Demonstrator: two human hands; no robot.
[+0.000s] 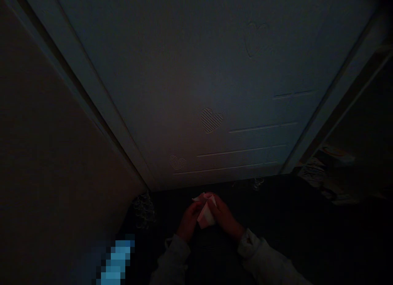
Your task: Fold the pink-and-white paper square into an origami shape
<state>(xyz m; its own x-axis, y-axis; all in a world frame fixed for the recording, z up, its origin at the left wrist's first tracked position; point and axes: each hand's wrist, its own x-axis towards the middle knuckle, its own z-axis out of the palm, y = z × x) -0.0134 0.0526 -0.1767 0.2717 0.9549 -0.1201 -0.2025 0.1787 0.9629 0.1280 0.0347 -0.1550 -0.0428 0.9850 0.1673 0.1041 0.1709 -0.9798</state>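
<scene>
The scene is very dark. Both of my hands meet low in the middle, in front of a closed door. My left hand (188, 222) and my right hand (225, 219) pinch a small pale pink and white piece (205, 214), perhaps folded paper or a wrapper. Fingers of both hands are curled round its edges. Light sleeves cover both wrists.
A white door (196, 80) with embossed hearts and lines fills the upper view. A plain wall (52, 162) stands on the left. A clear crinkled object (143, 209) lies on the dark floor at the left. Cluttered items (325, 170) sit at the right.
</scene>
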